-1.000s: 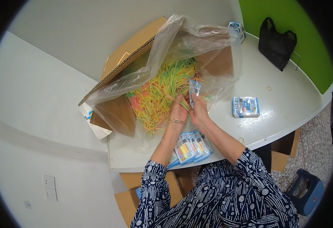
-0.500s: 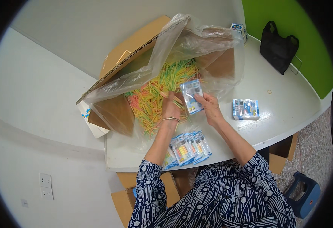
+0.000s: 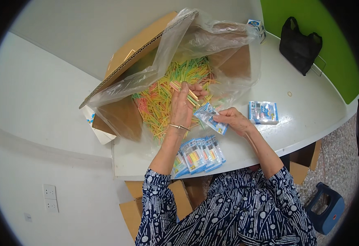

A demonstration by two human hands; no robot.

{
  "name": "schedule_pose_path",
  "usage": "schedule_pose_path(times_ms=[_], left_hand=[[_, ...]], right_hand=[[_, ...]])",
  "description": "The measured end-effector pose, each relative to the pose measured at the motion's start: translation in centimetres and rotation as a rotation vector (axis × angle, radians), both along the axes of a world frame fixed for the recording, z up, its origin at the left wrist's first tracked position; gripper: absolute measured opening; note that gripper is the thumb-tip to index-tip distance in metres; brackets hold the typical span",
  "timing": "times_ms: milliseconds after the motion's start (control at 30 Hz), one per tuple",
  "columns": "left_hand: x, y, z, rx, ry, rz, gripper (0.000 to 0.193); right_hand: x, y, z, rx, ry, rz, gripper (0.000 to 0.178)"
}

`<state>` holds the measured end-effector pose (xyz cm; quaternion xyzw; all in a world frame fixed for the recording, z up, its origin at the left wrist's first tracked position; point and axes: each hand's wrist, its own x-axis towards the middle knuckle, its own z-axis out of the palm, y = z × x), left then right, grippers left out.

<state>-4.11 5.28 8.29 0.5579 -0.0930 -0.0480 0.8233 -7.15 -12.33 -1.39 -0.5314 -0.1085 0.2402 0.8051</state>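
Observation:
Several thin coloured sticks (image 3: 192, 96) lie across my left hand (image 3: 183, 105), held under its thumb with the palm turned up. My right hand (image 3: 233, 119) pinches a small blue-and-white clear packet (image 3: 210, 118), tilted, its upper end close to the sticks. Behind both hands, a loose heap of yellow, green and pink sticks (image 3: 159, 104) fills a plastic-lined cardboard box (image 3: 124, 123). Filled packets (image 3: 198, 155) with coloured sticks showing through overlap in a row at the table's near edge, below my hands.
To the right stands a stack of flat packets (image 3: 263, 112) on the white table (image 3: 286, 137). A rubber band (image 3: 289, 94) lies beyond it. A black bag (image 3: 300, 46) sits by the green panel. On the floor are a blue stool (image 3: 327, 209) and cardboard boxes (image 3: 181, 199).
My left hand has lifted from the heap with its sticks and turned palm up. My right hand has lowered and tilted the packet, bringing its upper end toward them.

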Motion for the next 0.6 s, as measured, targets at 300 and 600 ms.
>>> schedule_pose_path(times_ms=[300,600], left_hand=[[-1.2,-0.7,-1.1,0.022,-0.021,-0.029,0.027],[-2.5,-1.5,-2.1,0.127,0.043,-0.053,0.034]], right_hand=[[-0.4,-0.4,-0.7,0.052,0.065,0.036,0.03],[-0.4,-0.7,-1.1,0.112,0.084,0.108,0.033]])
